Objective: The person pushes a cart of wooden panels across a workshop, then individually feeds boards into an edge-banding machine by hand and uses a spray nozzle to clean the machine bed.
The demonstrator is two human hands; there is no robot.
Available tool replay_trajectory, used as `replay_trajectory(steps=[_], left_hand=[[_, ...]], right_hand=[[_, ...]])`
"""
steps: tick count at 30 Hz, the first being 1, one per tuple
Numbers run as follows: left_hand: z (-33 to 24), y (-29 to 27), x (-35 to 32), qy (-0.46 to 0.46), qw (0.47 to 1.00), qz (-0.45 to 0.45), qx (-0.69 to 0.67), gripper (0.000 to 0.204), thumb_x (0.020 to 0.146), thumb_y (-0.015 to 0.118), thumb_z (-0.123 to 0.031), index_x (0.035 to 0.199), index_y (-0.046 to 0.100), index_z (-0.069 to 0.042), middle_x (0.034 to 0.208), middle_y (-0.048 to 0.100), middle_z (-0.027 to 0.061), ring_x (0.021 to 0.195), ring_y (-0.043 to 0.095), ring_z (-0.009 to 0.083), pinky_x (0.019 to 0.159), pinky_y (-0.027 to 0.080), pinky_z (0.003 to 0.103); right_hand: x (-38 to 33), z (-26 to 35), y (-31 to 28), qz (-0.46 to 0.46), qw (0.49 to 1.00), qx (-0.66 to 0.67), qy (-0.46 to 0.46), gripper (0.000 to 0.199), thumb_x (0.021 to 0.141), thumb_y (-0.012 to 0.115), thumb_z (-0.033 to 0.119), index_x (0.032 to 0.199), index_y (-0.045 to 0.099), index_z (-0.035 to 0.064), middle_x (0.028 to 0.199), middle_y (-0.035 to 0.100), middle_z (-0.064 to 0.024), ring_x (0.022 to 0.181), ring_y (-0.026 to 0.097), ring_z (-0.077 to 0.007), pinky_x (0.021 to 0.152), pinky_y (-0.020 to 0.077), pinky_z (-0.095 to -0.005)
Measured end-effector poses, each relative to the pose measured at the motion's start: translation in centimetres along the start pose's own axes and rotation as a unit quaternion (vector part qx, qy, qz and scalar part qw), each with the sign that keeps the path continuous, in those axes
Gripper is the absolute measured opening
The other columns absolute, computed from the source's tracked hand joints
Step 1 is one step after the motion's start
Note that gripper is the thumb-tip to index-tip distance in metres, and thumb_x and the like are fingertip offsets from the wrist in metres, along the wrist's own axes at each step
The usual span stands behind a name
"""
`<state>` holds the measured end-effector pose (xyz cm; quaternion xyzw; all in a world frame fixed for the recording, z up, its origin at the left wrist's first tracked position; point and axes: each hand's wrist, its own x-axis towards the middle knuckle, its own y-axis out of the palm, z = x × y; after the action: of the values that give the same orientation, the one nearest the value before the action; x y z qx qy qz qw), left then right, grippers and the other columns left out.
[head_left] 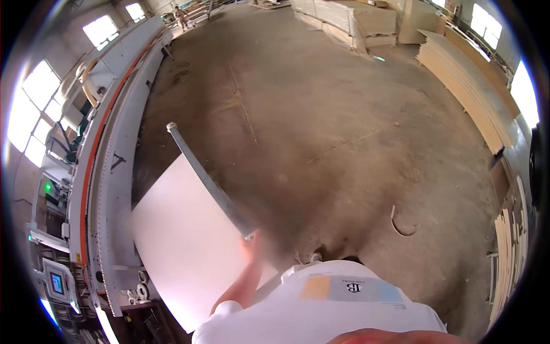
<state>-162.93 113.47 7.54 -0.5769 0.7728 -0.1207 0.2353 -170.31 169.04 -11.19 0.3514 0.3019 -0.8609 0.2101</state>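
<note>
A large white panel (186,235) lies at my left, between the long machine and my body. Along its far right edge runs a grey metal bar (209,182), with a pale cap at its far end. My left hand (250,246) is closed on the panel's edge, right by the bar's near end. Its fingers are somewhat blurred. The left forearm reaches up over the panel from a white sleeve. My right hand is out of view.
A long white machine (123,120) with an orange stripe lines the left side; its control screen (57,282) is lit. A curved strip (401,226) lies on the concrete floor. Board stacks (467,86) stand at the right, wrapped stacks (349,23) at the back.
</note>
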Motion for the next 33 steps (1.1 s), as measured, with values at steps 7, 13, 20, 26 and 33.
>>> replay_trajectory(steps=[7,13,20,26,33], left_hand=[[-10.0,7.9,2.2,-0.057,0.968,0.004,-0.246,0.027,0.091,0.078,-0.024,0.103,0.061,-0.008,0.088,0.064,0.0008,0.076,0.058,0.0104,0.065,0.047,0.030],[-9.9,13.4,11.4,-0.056,0.970,-0.020,-0.235,0.026,0.091,0.075,-0.020,0.109,0.063,-0.007,0.086,0.066,0.0029,0.070,0.063,0.0132,0.059,0.052,0.028],[-17.8,18.2,22.5,-0.203,0.943,0.069,-0.256,0.018,0.089,0.069,-0.014,0.097,0.058,-0.002,0.079,0.067,0.0148,0.071,0.069,0.0293,0.060,0.057,0.044],[-21.7,24.5,28.1,-0.221,0.937,-0.055,-0.266,0.016,0.086,0.068,-0.015,0.087,0.057,-0.003,0.068,0.060,0.0103,0.061,0.065,0.0252,0.055,0.053,0.042],[-26.8,31.7,35.6,-0.230,0.927,-0.135,-0.264,0.015,0.084,0.067,-0.011,0.085,0.055,-0.002,0.067,0.060,0.0129,0.053,0.061,0.0251,0.047,0.050,0.040]], right_hand=[[3.8,26.8,-8.2,0.153,0.960,0.227,0.056,0.054,0.101,0.060,0.042,0.138,0.058,0.0018,0.136,0.062,-0.0122,0.123,0.058,-0.0177,0.106,0.0430,-0.0324],[11.7,44.8,-17.0,0.285,0.926,0.238,-0.070,0.055,0.104,0.059,0.038,0.144,0.056,0.0009,0.138,0.062,-0.0112,0.126,0.056,-0.0167,0.109,0.0414,-0.0319],[46.0,45.6,-24.0,0.276,0.940,-0.111,-0.167,0.041,0.091,0.073,0.039,0.121,0.073,0.0104,0.096,0.070,-0.0058,0.085,0.060,-0.0158,0.079,0.0494,-0.0335],[58.3,61.0,-28.2,0.130,0.983,-0.054,-0.120,0.031,0.083,0.082,0.034,0.101,0.079,0.0091,0.087,0.073,-0.0022,0.076,0.065,-0.0112,0.063,0.0535,-0.0290],[70.5,65.5,-31.5,0.134,0.956,-0.199,-0.167,0.028,0.086,0.077,0.031,0.101,0.079,0.0078,0.090,0.075,-0.0083,0.081,0.069,-0.0181,0.074,0.0559,-0.0355]])
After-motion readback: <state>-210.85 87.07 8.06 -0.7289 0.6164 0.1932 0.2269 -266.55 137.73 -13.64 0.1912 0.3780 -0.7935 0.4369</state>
